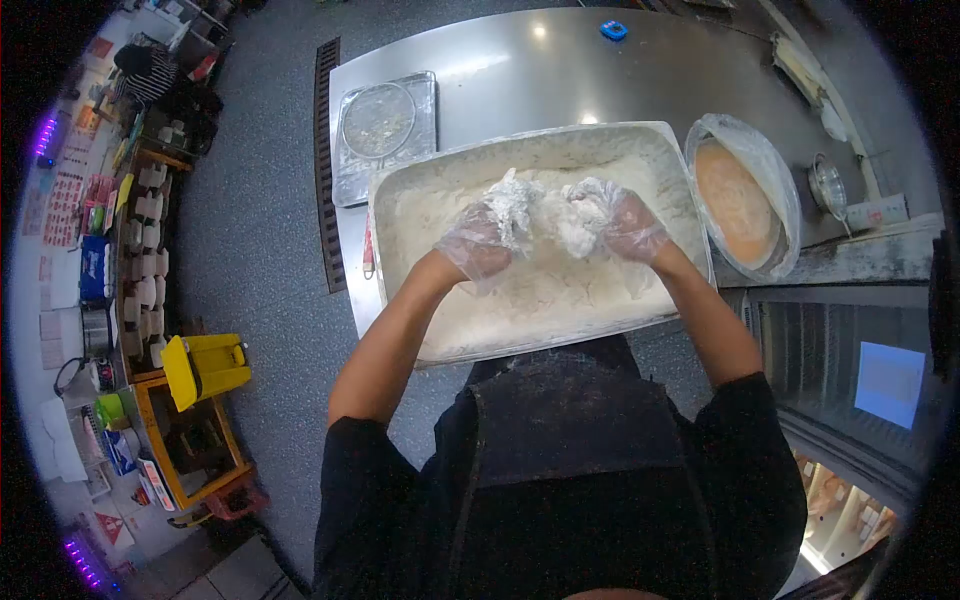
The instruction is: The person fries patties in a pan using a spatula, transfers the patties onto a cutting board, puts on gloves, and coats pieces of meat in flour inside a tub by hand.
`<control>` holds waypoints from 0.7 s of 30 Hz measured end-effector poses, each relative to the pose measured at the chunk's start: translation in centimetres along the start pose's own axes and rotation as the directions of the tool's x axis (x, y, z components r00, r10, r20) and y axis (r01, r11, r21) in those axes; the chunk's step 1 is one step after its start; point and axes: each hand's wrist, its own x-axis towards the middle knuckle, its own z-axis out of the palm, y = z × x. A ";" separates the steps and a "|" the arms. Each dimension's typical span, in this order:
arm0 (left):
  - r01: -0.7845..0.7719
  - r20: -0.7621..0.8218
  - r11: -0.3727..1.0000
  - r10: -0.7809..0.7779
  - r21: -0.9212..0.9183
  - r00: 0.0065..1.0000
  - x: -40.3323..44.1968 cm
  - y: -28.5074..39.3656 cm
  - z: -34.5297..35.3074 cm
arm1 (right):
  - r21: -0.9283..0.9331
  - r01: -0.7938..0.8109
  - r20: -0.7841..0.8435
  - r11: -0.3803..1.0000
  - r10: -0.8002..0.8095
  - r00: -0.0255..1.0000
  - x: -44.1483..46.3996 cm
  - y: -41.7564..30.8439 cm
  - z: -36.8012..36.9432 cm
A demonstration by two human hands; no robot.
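Observation:
A large pale tub (655, 135) of white flour (540, 300) stands in front of me at the counter's edge. Both hands are over the flour in clear plastic gloves dusted white. My left hand (478, 242) is closed around a lumpy flour-coated piece (512, 205). Another thickly floured piece (578, 222) is in the grip of my right hand (637, 228), a little apart from the first. What lies under the coating cannot be made out. Faint pinkish streaks show in the flour nearest my body.
Right of the tub is a plastic-lined container (750, 265) of orange-tan contents, with a metal bowl (827, 185) beyond. A metal tray (428, 110) with a round sieve (378, 120) is at the left. A blue object (614, 31) sits far back. Yellow bin (205, 368) at left.

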 end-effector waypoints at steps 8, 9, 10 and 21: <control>0.174 0.001 0.985 -0.174 0.020 0.985 0.9 0.6 -0.9 | -0.161 0.102 -0.006 0.982 -0.104 0.995 -0.4 -2.1 -0.9; 0.172 0.001 0.985 -0.172 0.021 0.985 1.0 0.8 -1.2 | -0.161 0.102 -0.008 0.982 -0.105 0.994 -0.4 -2.2 -1.0; 0.180 -0.010 0.983 -0.180 0.024 0.984 1.0 0.9 -1.5 | -0.158 0.103 -0.004 0.982 -0.105 0.994 -0.3 -2.5 -1.2; 0.021 -0.087 0.996 -0.014 0.083 0.996 1.2 2.5 -3.2 | -0.479 0.159 0.072 0.863 -0.142 0.987 -0.3 -2.8 -1.6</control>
